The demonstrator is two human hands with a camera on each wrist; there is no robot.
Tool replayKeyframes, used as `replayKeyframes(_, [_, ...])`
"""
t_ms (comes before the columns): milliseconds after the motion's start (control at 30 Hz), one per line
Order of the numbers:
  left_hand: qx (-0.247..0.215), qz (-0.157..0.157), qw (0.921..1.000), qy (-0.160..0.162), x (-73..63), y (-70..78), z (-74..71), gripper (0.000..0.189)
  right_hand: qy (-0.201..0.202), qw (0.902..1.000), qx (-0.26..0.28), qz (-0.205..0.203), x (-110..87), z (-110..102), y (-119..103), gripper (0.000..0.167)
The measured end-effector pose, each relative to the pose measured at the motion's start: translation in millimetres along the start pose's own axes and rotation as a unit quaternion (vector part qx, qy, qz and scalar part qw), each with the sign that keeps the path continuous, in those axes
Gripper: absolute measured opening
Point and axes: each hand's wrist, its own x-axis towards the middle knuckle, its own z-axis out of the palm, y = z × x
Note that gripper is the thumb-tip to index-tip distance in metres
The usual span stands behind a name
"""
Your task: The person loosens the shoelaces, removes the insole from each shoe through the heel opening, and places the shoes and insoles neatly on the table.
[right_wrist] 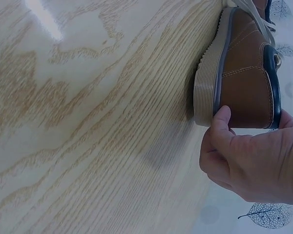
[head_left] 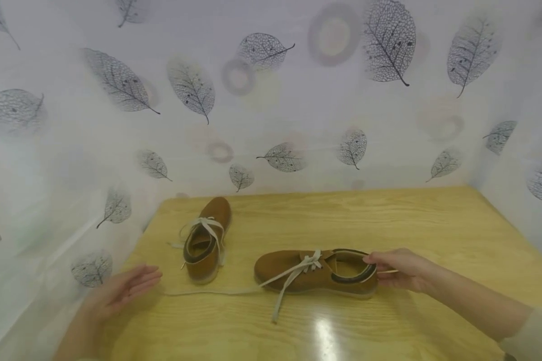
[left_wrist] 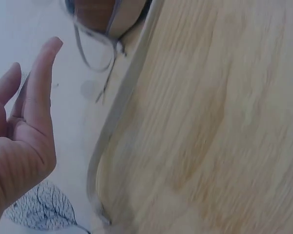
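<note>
Lying across the table is a brown lace-up shoe (head_left: 293, 281), toe to the left, its pale laces trailing over the near side. One long lace (head_left: 212, 292) stretches left along the tabletop. My right hand (head_left: 402, 271) grips this shoe by the heel, thumb at the dark padded collar; the right wrist view has a finger against the heel (right_wrist: 241, 100) just above the ribbed sole. Its mate, a second brown shoe (head_left: 203, 269), stands farther left with toe pointing away and a loose bow. My left hand (head_left: 124, 291) hovers near the lace's far end, fingers extended, holding nothing.
The wooden table (head_left: 411, 215) has a pale grain and a bright light reflection near its front. White sheeting (head_left: 289, 110) printed with dark skeleton leaves rises behind the table and along both sides.
</note>
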Motion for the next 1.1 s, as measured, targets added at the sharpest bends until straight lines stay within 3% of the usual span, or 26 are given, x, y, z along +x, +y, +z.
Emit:
replayKeyframes(133, [0.069,-0.011,0.9972,0.026,12.2,-1.5,16.7,0.034,0.003,1.0,0.002,0.0,0.7,-1,1,0.028])
replayKeyframes(233, [0.098,-0.013,0.9949,0.02,20.8,-4.4,27.6,0.031,0.007,1.0,-0.001,0.001,0.7,-1,3,0.027])
replayKeyframes(433, [0.101,-0.02,0.9946,0.001,40.7,-11.1,50.1,0.033,0.0,1.0,-0.001,0.0,0.6,-2,4,0.022])
replayKeyframes(767, [0.138,-0.049,0.9889,0.026,82.7,-25.9,98.6,0.057,-0.015,0.9998,0.002,-0.013,0.0,1,1,0.021])
replayKeyframes(900, [0.142,-0.051,0.9882,0.027,91.9,-28.0,113.1,0.054,-0.016,0.9998,0.0,-0.014,0.9,2,2,0.023])
replayKeyframes(1100, [0.134,-0.06,0.9892,0.002,100.0,-32.9,141.9,0.049,-0.012,0.9998,0.002,-0.013,0.4,1,2,0.026])
